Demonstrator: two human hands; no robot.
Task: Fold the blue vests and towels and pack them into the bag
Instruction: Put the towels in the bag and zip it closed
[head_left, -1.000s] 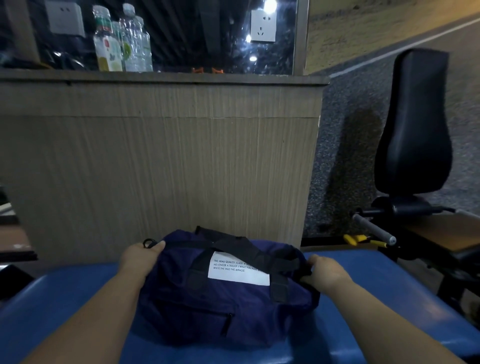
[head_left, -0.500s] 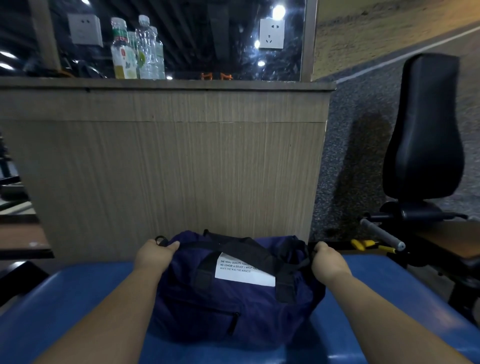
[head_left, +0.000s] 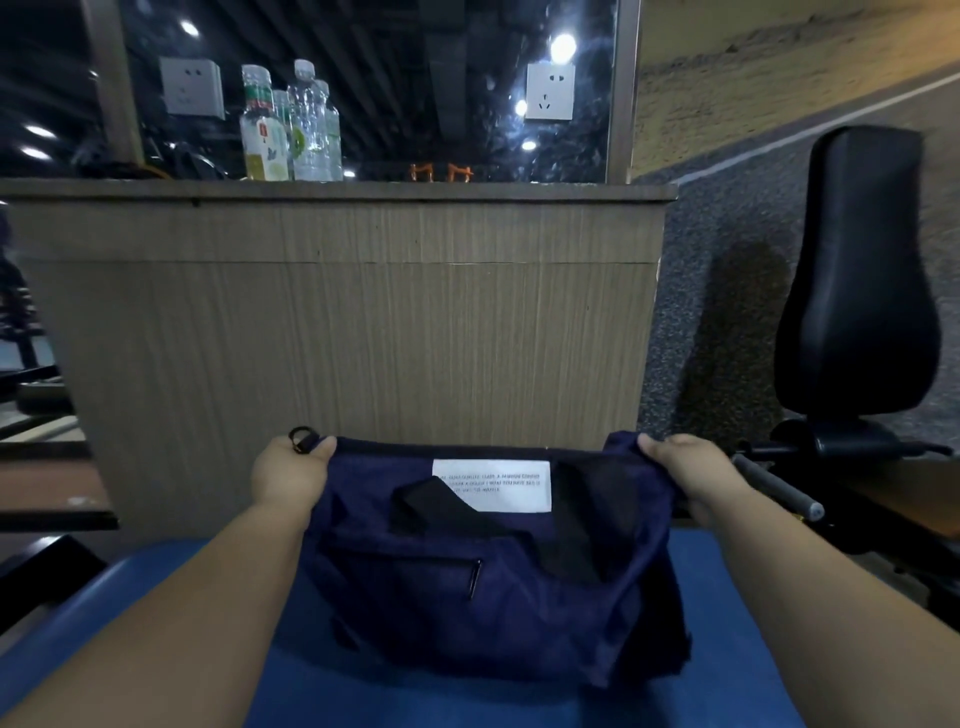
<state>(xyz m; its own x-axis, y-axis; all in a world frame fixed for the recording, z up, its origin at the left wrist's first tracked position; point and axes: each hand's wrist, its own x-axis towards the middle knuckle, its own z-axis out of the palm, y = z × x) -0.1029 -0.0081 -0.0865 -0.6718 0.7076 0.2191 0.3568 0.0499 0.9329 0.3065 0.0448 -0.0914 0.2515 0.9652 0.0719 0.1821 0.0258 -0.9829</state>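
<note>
A dark navy bag (head_left: 467, 597) with black straps, a front zip pocket and a white printed label (head_left: 493, 483) stands on the blue padded bench (head_left: 727, 623). My left hand (head_left: 291, 478) grips its top left corner beside a black metal ring. My right hand (head_left: 691, 473) grips its top right corner. The top edge is stretched straight between both hands and held up. No vests or towels show; the inside of the bag is hidden.
A wooden counter (head_left: 363, 338) rises right behind the bench, with several plastic bottles (head_left: 291, 135) on top. A black padded machine seat (head_left: 857, 291) and a grey-handled bar (head_left: 779, 488) stand to the right. Dark shelving sits at the left edge.
Both hands have lifted the bag's top corners and pulled them apart, so the slumped bag now stands taller with a taut top edge. The straps have dropped down over its front.
</note>
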